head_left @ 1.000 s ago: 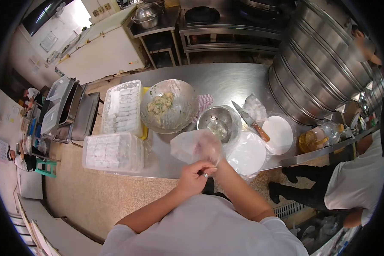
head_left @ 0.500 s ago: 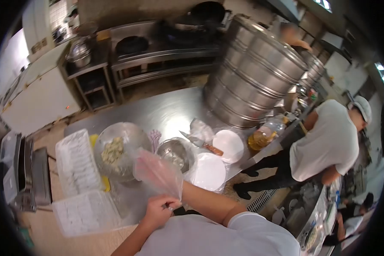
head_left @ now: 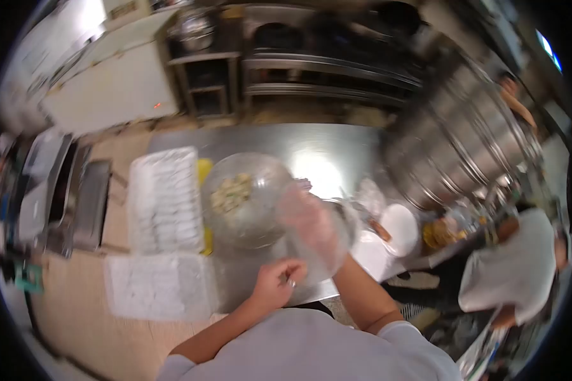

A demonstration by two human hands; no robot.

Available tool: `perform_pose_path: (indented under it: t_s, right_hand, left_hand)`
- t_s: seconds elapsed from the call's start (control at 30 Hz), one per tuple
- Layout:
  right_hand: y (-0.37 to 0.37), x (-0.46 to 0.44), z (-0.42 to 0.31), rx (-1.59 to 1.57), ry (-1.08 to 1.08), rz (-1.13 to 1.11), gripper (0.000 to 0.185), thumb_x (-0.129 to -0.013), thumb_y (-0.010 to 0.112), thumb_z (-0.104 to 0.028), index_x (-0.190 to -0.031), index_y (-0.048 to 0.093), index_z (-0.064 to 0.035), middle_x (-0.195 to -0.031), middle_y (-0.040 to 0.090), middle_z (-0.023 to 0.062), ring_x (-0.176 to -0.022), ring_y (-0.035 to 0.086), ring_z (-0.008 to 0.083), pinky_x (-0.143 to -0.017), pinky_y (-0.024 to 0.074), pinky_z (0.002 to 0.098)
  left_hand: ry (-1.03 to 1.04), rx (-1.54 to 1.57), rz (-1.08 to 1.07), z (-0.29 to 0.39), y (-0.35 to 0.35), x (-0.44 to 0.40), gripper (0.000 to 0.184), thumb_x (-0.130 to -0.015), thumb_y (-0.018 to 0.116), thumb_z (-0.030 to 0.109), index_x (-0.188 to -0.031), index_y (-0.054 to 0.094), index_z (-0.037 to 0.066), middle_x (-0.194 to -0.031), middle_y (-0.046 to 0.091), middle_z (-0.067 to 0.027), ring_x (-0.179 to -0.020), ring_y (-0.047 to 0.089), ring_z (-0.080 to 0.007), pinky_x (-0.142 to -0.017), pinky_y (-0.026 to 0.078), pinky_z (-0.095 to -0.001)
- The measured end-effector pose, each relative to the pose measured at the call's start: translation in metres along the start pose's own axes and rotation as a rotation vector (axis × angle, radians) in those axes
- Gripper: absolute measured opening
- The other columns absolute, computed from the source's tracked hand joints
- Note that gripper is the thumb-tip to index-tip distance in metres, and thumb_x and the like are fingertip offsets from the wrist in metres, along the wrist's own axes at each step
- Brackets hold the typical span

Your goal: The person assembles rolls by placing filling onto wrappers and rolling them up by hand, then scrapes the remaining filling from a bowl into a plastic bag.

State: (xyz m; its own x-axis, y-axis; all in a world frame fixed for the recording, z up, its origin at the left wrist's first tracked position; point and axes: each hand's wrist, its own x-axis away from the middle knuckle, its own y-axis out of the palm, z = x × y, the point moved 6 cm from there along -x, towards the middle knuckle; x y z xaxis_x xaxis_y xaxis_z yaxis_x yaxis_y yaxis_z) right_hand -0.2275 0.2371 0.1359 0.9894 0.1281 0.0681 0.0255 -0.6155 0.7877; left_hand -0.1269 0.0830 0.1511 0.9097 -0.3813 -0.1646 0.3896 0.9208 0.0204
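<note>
My right hand (head_left: pixel 308 219) is inside a loose, clear plastic glove (head_left: pixel 329 257), its fingers stretched out and blurred. The glove's wide cuff flares around my right wrist. Beside that cuff, my left hand (head_left: pixel 278 282) has its fingers curled closed at the plastic's edge; a small shiny ring-like thing (head_left: pixel 291 282) shows on it. Left of my right hand stands a large clear bowl (head_left: pixel 260 235) containing pale, chunky food (head_left: pixel 232 193). A metal bowl (head_left: pixel 347 219) is partly hidden behind my gloved hand.
A white tray (head_left: pixel 165 203) with rows of pale pieces lies left of the bowl, above a translucent tray (head_left: pixel 159 289). White plates (head_left: pixel 400 230), an oil bottle (head_left: pixel 435 233) and tall stacked steamers (head_left: pixel 457 133) stand right. A co-worker (head_left: pixel 511 267) bends nearby.
The view has turned, shifting the table's contents rightward in frame. My gloved right hand stays raised near the bowls, and my left hand remains by the cuff.
</note>
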Motion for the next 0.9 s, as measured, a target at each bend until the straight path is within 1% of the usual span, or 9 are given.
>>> perform_pose_path:
  t_s: [0.07,0.2,0.23,0.3,0.47,0.57,0.67,0.8,0.9]
  right_hand:
    - [-0.008,-0.025,-0.009,0.277,-0.024,-0.064,0.034,-0.114,0.055,-0.021,-0.142,0.062,-0.0029,-0.133,0.070,0.0117,-0.118,0.067,0.0278,-0.101,0.0547,0.0408]
    - [0.014,-0.067,-0.020,1.422,-0.309,-0.125,0.037,-0.107,0.065,-0.023,-0.139,0.067,-0.0039,-0.133,0.069,0.0163,-0.126,0.064,0.0316,-0.111,0.0490,0.0447]
    - [0.006,-0.087,-0.011,1.485,-0.358,-0.177,0.040,-0.105,0.067,-0.027,-0.137,0.069,-0.0032,-0.134,0.069,0.0171,-0.128,0.063,0.0318,-0.113,0.0475,0.0454]
    - [-0.010,-0.126,0.007,1.604,-0.467,-0.277,0.046,-0.102,0.071,-0.036,-0.133,0.073,-0.0019,-0.135,0.070,0.0188,-0.130,0.061,0.0322,-0.115,0.0446,0.0469]
    - [0.036,-0.168,0.067,1.142,0.281,0.028,0.042,-0.100,0.067,-0.028,-0.130,0.074,0.0007,-0.127,0.074,0.0258,-0.119,0.070,0.0401,-0.103,0.0539,0.0479]
    - [0.035,-0.177,0.110,1.563,0.015,-0.113,0.055,-0.098,0.069,-0.042,-0.131,0.072,0.0024,-0.129,0.074,0.0273,-0.121,0.069,0.0423,-0.105,0.0527,0.0511]
    - [0.041,-0.174,0.134,1.893,-0.114,-0.292,0.062,-0.096,0.070,-0.047,-0.131,0.071,0.0048,-0.130,0.073,0.0276,-0.123,0.068,0.0445,-0.105,0.0519,0.0529]
    - [0.029,-0.184,0.140,1.820,-0.424,-0.252,0.039,-0.095,0.068,-0.038,-0.110,0.077,-0.0036,-0.119,0.074,0.0262,-0.115,0.068,0.0452,-0.103,0.0526,0.0539]
    - [0.044,-0.164,0.149,1.914,-0.300,-0.492,0.035,-0.093,0.067,-0.035,-0.113,0.076,-0.0073,-0.121,0.073,0.0237,-0.116,0.067,0.0449,-0.103,0.0534,0.0534]
  left_hand:
    - [-0.114,0.086,0.298,-0.020,-0.031,-0.004,0.014,-0.105,0.072,0.008,-0.116,0.066,0.001,-0.092,0.068,-0.0030,-0.073,0.060,-0.0105,-0.066,0.052,-0.0295]
    - [-0.347,0.108,0.783,-0.066,-0.081,0.006,0.020,-0.107,0.072,0.014,-0.114,0.057,0.004,-0.097,0.062,-0.0017,-0.080,0.054,-0.0096,-0.071,0.048,-0.0287]
    - [-0.373,0.043,0.862,-0.077,-0.092,0.011,0.021,-0.107,0.072,0.015,-0.113,0.054,0.005,-0.099,0.060,-0.0023,-0.082,0.053,-0.0093,-0.072,0.047,-0.0281]
    - [-0.471,-0.038,0.900,-0.084,-0.100,0.013,0.038,-0.109,0.069,0.018,-0.137,0.054,-0.002,-0.111,0.062,-0.0083,-0.090,0.056,-0.0129,-0.081,0.049,-0.0293]
    - [-0.330,-0.463,0.858,-0.111,-0.118,0.003,0.066,-0.112,0.062,0.021,-0.166,0.036,-0.006,-0.140,0.065,-0.0252,-0.104,0.066,-0.0291,-0.095,0.053,-0.0376]
    - [-0.370,-0.441,0.813,-0.115,-0.118,0.004,0.061,-0.112,0.059,0.017,-0.165,0.038,-0.004,-0.149,0.062,-0.0299,-0.112,0.067,-0.0352,-0.102,0.052,-0.0410]
    - [-0.322,-0.391,0.819,-0.109,-0.118,0.000,0.060,-0.113,0.057,0.014,-0.167,0.036,-0.001,-0.135,0.070,-0.0254,-0.100,0.069,-0.0285,-0.094,0.057,-0.0394]
    - [-0.567,-0.040,0.817,-0.109,-0.110,0.000,0.061,-0.114,0.056,0.013,-0.170,0.034,0.005,-0.119,0.073,-0.0148,-0.083,0.066,-0.0158,-0.077,0.060,-0.0336]
    - [-0.495,0.058,0.865,-0.116,-0.109,-0.007,0.061,-0.115,0.055,0.013,-0.171,0.034,0.008,-0.108,0.072,-0.0077,-0.076,0.061,-0.0100,-0.069,0.060,-0.0302]
